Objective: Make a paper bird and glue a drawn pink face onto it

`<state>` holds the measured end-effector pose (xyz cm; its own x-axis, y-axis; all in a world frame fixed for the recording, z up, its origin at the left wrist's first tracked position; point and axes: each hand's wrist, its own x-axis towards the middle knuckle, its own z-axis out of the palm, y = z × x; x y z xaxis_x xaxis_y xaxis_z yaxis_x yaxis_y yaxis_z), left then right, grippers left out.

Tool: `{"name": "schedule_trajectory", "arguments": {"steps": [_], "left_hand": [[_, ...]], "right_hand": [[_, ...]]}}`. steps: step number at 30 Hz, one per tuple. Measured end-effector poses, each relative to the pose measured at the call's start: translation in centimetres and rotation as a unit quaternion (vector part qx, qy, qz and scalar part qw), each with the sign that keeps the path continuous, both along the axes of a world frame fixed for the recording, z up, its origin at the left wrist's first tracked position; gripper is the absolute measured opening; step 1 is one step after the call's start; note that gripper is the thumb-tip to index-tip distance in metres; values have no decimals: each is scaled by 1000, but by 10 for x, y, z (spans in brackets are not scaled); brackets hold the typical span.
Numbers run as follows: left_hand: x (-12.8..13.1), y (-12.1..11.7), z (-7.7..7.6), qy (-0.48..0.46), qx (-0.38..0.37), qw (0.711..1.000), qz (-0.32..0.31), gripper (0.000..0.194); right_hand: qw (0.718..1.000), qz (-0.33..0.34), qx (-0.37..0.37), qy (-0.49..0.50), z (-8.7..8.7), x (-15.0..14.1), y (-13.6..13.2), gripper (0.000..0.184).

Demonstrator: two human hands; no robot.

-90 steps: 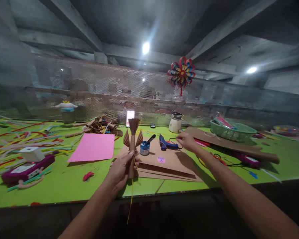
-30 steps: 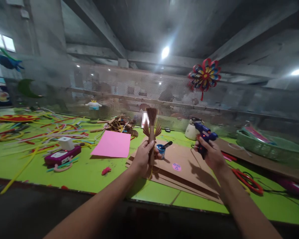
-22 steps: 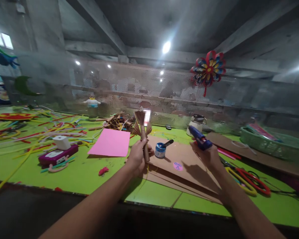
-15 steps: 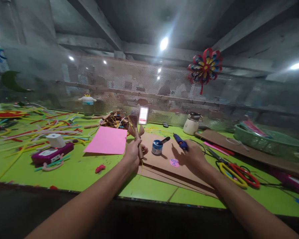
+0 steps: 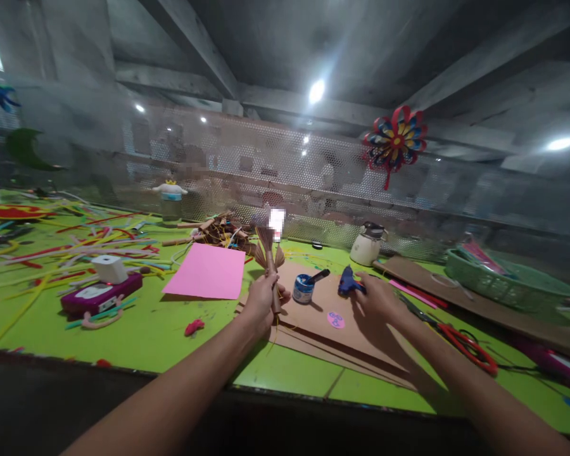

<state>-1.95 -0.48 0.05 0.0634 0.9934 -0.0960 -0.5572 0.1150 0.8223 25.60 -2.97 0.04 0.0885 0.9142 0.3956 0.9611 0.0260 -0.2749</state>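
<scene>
My left hand (image 5: 262, 299) is closed around the stem of a brown paper craft piece (image 5: 272, 259), a rolled tube with pleated fans at the top. It is upright above the near-left part of some cardboard sheets (image 5: 308, 323). My right hand (image 5: 379, 299) grips the handle end of a blue glue gun (image 5: 348, 282), low over the right side of the cardboard. Between the hands stands an open jar of blue paint (image 5: 303, 290) with a dark-handled tool leaning in it. A round pink sticker (image 5: 335, 319) with blue drawing lies in front of the jar.
Pink paper (image 5: 206, 271) lies left, with brown paper rolls (image 5: 223, 229) behind. A purple power strip (image 5: 102, 294) and scattered coloured strips fill the far left. Right are red-handled scissors (image 5: 470, 347), a green basket (image 5: 508, 278) and a white pot (image 5: 367, 246). Mesh panel behind.
My right hand has turned the glue gun, so its body no longer points forward-left, and it looks lower over the cardboard. My left hand still holds the paper piece. The view has shifted slightly.
</scene>
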Motion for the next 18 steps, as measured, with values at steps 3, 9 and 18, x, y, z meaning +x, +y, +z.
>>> {"name": "schedule_trajectory", "arguments": {"steps": [3,9,18], "left_hand": [[1,-1,-2,6,-10,1000,1,7],[-3,-11,0,14,-13,1000,-20,8],[-4,-10,0,-13,-23,998,-50,12]], "right_hand": [[998,47,2,43,5,-42,5,23],[981,104,-19,164,-6,-101,38,35],[967,100,-20,233,14,-89,61,28]]}}
